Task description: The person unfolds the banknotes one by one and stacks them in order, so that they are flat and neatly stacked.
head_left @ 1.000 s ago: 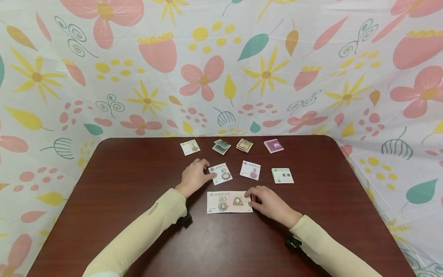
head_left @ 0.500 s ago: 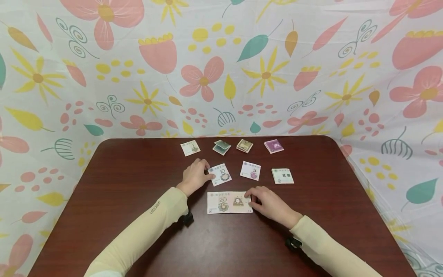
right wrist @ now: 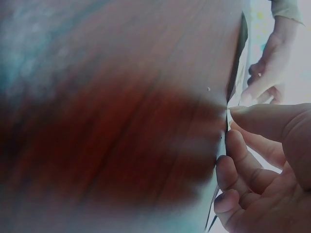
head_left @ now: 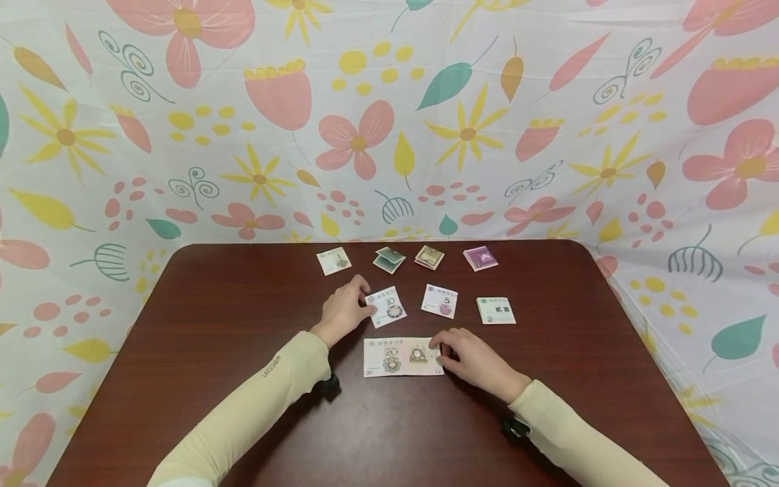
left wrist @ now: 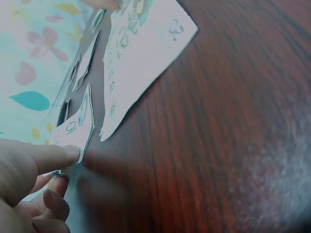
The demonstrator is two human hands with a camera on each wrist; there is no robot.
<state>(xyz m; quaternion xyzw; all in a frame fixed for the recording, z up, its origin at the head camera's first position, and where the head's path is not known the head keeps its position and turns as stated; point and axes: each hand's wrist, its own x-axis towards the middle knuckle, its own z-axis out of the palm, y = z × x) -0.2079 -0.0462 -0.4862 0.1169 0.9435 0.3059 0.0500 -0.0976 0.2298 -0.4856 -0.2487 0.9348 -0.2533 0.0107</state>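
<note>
My left hand [head_left: 344, 310] pinches the left edge of a folded 10 banknote [head_left: 390, 308], its thumb on the printed face and the other fingers curled behind. In the left wrist view that 10 note [left wrist: 73, 127] stands slightly tilted above the wood. Closer to me, an unfolded 20 banknote [head_left: 402, 353] lies lengthwise with a crease down its middle. At its right end my right hand [head_left: 471, 357] pinches the edge between thumb and index finger. The right wrist view shows this hand [right wrist: 272, 160] with its other fingers curled, the note seen nearly edge-on.
A folded 5 note [head_left: 440, 301] and a folded 2 note [head_left: 496, 310] lie right of the 10. Along the back sit a 1 note [head_left: 334, 261], a green note [head_left: 389, 259], a brown note [head_left: 430, 256] and a purple note [head_left: 481, 258]. Behind the dark wooden table [head_left: 243, 419] hangs floral cloth [head_left: 389, 122].
The 10 note has shifted very slightly left with my left hand. My right hand stays at the right end of the 20 note.
</note>
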